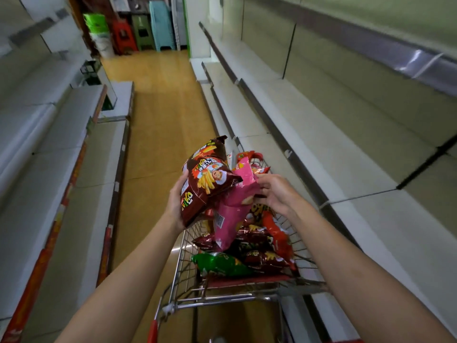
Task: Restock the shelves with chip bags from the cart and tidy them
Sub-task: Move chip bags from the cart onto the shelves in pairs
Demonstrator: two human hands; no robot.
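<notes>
The left hand (176, 206) grips two dark brown chip bags (207, 184) from beneath, fingers curled round their lower edge, holding them above the cart (222, 293). The right hand (274, 194) pinches the top of a pink bag (232, 209) that hangs into the cart at 6 o'clock from the brown bags. To do this well, I judge the pink bag should be lifted clear of the pile before turning toward the bare shelves (321, 149) at 3 o'clock, held by the seam so the chips are not crushed. The left fingertips are hidden behind the bags. The green bag (220, 264) and the others below are blurred, and their print is unreadable.
</notes>
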